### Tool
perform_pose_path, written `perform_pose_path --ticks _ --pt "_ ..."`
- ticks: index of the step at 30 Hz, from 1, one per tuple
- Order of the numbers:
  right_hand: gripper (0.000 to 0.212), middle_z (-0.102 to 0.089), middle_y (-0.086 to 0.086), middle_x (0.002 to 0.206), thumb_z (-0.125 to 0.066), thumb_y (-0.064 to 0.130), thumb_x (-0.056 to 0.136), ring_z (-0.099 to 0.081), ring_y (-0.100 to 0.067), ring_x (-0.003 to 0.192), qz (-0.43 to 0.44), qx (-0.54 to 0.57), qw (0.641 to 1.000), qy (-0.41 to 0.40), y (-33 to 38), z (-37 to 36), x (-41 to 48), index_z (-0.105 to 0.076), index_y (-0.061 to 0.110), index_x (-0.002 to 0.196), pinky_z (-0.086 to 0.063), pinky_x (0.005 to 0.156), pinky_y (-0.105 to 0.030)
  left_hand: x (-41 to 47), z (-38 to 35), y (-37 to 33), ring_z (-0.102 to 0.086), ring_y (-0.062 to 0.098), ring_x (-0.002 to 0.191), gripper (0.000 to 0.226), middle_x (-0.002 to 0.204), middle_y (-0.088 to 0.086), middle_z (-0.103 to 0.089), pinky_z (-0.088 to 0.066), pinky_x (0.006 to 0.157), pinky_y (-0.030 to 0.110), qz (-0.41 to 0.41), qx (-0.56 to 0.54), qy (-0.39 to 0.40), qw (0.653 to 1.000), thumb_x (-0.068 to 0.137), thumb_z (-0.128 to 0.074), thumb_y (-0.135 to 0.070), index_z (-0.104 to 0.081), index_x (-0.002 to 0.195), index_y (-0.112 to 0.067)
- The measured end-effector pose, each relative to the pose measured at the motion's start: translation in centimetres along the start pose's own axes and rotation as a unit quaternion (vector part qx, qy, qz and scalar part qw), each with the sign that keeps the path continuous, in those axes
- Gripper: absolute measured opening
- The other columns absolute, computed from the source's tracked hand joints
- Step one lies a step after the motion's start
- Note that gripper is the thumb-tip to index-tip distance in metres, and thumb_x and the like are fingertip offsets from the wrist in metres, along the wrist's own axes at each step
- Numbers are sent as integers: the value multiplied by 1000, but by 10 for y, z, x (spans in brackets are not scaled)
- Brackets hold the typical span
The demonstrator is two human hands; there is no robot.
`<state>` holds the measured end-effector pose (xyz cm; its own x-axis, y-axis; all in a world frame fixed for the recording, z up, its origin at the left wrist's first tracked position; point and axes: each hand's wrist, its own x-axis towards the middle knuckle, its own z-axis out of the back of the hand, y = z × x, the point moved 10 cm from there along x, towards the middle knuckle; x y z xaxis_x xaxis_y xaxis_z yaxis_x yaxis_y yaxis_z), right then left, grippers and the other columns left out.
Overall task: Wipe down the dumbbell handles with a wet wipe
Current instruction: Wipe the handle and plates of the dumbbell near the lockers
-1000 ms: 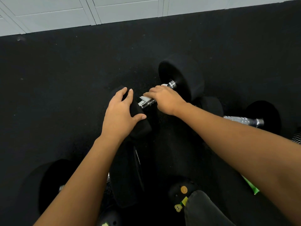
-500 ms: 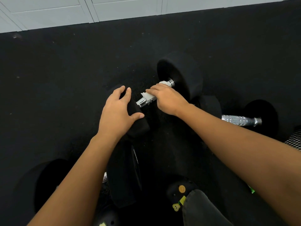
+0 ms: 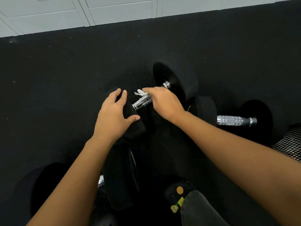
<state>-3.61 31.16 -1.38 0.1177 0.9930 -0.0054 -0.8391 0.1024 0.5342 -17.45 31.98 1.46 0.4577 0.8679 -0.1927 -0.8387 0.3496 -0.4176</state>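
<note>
At the near left lies a black round-headed dumbbell [image 3: 40, 185] of matte rubber, with a sliver of chrome bar showing between its heads. Just beyond it, the left hand [image 3: 114, 115] rests on the near head of the middle black rubber dumbbell [image 3: 177, 79], fingers spread and lightly curved over the rim, thumb stretched across the inner face. This dumbbell lies slanted on the speckled black rubber floor [image 3: 65, 79], its far head to the right. Its shiny ribbed chrome handle [image 3: 141, 102] shows bare just right of the left hand. The crumpled white wet wipe [image 3: 140, 92] sits at the handle's far side, pinched by the bunched fingertips of the right hand [image 3: 164, 101], which covers the rest of the bar. Farther right lies a third black dumbbell [image 3: 255, 118] with a knurled, glittering steel grip [image 3: 234, 120]. Black wire mesh [image 3: 290, 144] shows at the right edge.
</note>
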Motion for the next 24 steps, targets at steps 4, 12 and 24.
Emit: perform_pose_path --ticks 4,12,24 --pt "24 -62 -1 95 -49 12 94 -58 -16 92 -107 223 969 -18 -10 0 -30 -65 8 111 -43 86 -23 2 3 1 -22 18 142 76 155 -1 -21 -24 113 32 19 -34 -3 999 84 -65 -36 -27 147 -18" --pt "17 -64 -2 78 -51 11 95 -61 -10 69 -215 562 795 74 -7 1 -58 -66 8 102 -57 80 -34 -10 -11 -65 -21 11 141 71 156 -5 -15 -24 110 23 -82 -95 -18 992 89 -57 -36 -19 148 -26" --pt "36 -54 0 127 -44 23 96 -46 -16 122 -63 90 986 -125 -54 114 5 -52 18 131 -34 106 -29 48 -28 -81 -43 16 127 46 138 8 -48 -17 91 3 -38 -134 -84 987 95 -52 -23 -43 137 -7"
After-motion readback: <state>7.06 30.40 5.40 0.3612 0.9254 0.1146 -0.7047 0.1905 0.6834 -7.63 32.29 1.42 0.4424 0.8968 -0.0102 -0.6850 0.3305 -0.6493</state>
